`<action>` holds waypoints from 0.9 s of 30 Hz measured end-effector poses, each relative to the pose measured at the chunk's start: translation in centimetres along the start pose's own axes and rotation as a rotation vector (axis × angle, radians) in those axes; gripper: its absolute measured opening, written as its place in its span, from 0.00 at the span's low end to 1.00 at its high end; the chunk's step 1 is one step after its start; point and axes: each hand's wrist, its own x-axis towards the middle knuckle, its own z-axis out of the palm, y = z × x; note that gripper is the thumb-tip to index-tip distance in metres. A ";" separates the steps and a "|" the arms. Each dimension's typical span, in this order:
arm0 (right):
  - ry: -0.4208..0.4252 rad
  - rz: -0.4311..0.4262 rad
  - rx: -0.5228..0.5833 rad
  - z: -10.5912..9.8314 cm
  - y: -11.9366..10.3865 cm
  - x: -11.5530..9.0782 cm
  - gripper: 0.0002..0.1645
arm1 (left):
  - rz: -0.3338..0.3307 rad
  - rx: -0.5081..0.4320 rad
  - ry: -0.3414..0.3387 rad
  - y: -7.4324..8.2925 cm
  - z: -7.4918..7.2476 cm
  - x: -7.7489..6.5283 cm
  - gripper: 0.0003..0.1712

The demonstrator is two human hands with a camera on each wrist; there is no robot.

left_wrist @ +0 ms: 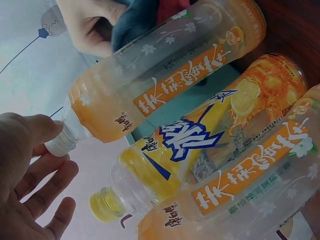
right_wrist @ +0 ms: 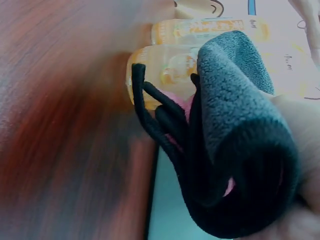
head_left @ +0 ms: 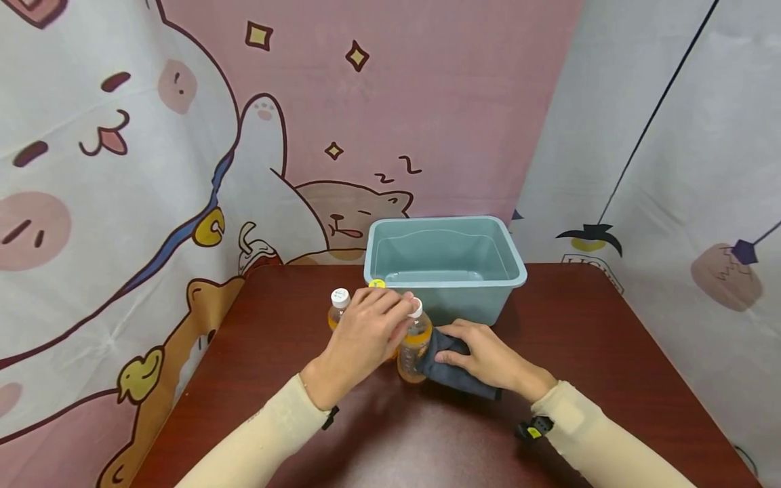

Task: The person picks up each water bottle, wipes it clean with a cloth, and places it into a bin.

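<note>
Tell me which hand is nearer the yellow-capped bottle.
Left: the left hand is close to the yellow-capped bottle, pinching a white cap; the right hand holds dark cloth farther right.

A bottle (head_left: 415, 351) stands up just below the middle of the head view. It is see-through, with orange parts, a white cap (left_wrist: 61, 141) on top, little white flowers and big white letters. In the left wrist view it goes slantwise from the middle left to the top right. The left hand (head_left: 369, 324) pinches its cap.

A dark grey cloth (head_left: 454, 366) is close by the bottle's right side, a bit right of the middle and low in the head view. The right hand (head_left: 491, 356) holds it. In the right wrist view it is fuzzy and rolled like a tube, with black strips poking out and bits of pink showing.
</note>
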 end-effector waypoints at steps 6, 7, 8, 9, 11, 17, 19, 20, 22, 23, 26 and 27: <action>0.028 0.019 0.046 -0.7 -0.4 -0.1 0.29 | -0.004 -0.009 -0.008 0.2 0.1 0.0 0.19; 0.034 0.018 0.050 -0.7 -0.5 -0.1 0.29 | -0.005 -0.010 -0.009 0.2 0.1 0.0 0.19; 0.039 0.014 0.051 -0.8 -0.5 -0.1 0.29 | -0.006 -0.010 -0.010 0.2 0.1 0.0 0.19; 0.045 0.009 0.051 -0.9 -0.6 0.0 0.29 | -0.007 -0.010 -0.011 0.2 0.1 0.0 0.20; 0.060 -0.002 0.047 -1.2 -0.8 0.1 0.29 | -0.008 -0.006 -0.011 0.2 0.0 0.0 0.20; 0.104 -0.028 0.047 -2.0 -1.4 0.5 0.29 | -0.006 -0.003 -0.005 0.1 0.0 0.0 0.20; 0.117 -0.034 0.045 -2.4 -1.7 0.6 0.30 | -0.008 -0.003 -0.002 0.1 0.1 0.0 0.20; 0.124 -0.040 0.042 -2.5 -1.8 0.7 0.30 | -0.009 -0.003 -0.002 0.1 0.0 0.0 0.20; 0.136 -0.046 0.042 -2.9 -2.2 0.8 0.32 | -0.012 -0.003 -0.001 0.1 0.0 0.0 0.20; 0.143 -0.050 0.040 -3.0 -2.4 0.9 0.32 | -0.014 -0.002 -0.001 0.1 0.0 0.0 0.19; 0.163 -0.065 0.032 -3.4 -2.9 1.1 0.34 | -0.016 -0.001 -0.005 0.1 -0.1 0.0 0.19; 0.168 -0.068 0.029 -3.4 -3.0 1.2 0.35 | -0.017 -0.001 -0.006 0.1 -0.1 0.0 0.19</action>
